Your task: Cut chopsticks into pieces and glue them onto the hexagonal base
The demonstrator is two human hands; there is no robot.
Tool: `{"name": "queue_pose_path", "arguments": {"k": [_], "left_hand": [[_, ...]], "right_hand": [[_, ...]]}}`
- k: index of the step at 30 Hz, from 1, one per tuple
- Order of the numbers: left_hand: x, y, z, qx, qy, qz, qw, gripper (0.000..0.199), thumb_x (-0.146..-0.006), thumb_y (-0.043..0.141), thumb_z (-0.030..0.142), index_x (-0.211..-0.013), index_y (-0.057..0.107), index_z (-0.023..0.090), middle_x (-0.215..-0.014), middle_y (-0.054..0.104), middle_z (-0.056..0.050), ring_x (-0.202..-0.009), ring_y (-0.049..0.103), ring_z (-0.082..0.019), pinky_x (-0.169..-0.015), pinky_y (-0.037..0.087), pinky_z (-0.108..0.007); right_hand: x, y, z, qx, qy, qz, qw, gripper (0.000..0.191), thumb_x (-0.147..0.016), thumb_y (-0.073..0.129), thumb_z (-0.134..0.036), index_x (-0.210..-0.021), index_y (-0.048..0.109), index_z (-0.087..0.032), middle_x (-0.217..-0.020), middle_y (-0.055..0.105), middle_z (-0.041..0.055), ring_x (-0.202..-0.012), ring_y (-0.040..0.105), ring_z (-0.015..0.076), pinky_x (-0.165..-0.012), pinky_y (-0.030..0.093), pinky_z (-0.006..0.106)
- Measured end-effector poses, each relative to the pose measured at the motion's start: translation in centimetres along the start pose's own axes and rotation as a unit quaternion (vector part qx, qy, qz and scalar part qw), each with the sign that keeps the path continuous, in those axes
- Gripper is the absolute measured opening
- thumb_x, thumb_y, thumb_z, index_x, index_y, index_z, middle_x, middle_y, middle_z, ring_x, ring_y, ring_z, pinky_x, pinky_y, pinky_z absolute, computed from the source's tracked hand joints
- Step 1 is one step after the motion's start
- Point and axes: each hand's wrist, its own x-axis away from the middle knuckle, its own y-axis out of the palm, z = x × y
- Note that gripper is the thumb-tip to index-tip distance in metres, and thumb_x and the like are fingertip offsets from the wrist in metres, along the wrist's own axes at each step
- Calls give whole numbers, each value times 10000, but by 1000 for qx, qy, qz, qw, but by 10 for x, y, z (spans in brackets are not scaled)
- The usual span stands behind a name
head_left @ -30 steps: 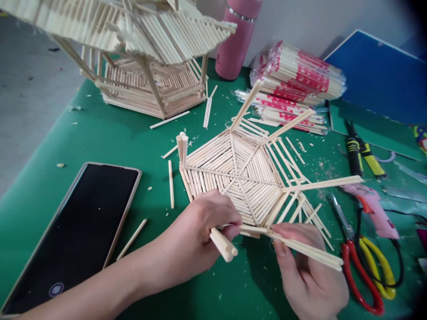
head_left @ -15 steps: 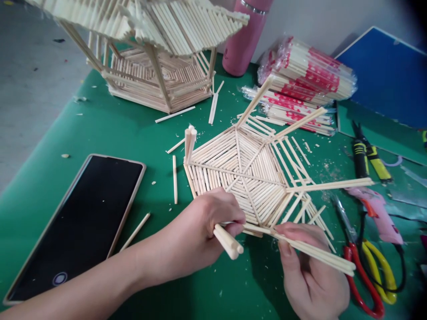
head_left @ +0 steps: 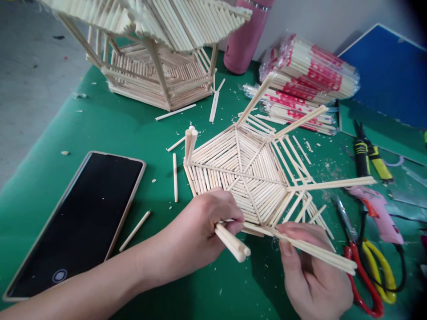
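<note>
A six-sided base of wooden sticks [head_left: 220, 155] lies on the green table, with stick posts rising from its corners. My left hand [head_left: 216, 222] is closed at its near left edge, around a post of bundled sticks [head_left: 233, 244] that points toward me. At the near corner, my right hand [head_left: 310, 266] pinches another bundle of sticks [head_left: 320, 254], which slants out to the right. A thin stick runs between both hands along the near edge; its ends are hidden by my fingers.
Behind stands a roofed stick model [head_left: 160, 71], with a pink bottle [head_left: 245, 40] and wrapped chopstick packs [head_left: 310, 71]. A phone [head_left: 80, 218] lies left. Pliers [head_left: 370, 155], a pink glue gun [head_left: 376, 213] and red-handled scissors [head_left: 360, 266] are at right. Loose sticks are scattered about.
The free end of the bundle in my left hand has shifted slightly right and down. My right hand has barely moved, and both hands keep their hold.
</note>
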Motion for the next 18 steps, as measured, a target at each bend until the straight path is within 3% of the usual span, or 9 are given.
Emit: {"name": "queue_pose_path", "arguments": {"k": [18], "left_hand": [[0, 3, 3, -14, -7, 7, 1000, 203, -699, 467, -32, -709, 593, 126, -671, 569, -17, -658, 502, -125, -600, 379, -230]], "right_hand": [[1, 0, 1, 6, 1, 13, 1000, 310, -692, 552, 32, -957, 576, -127, -869, 623, 77, -821, 576, 221, -664, 472, 380]]}}
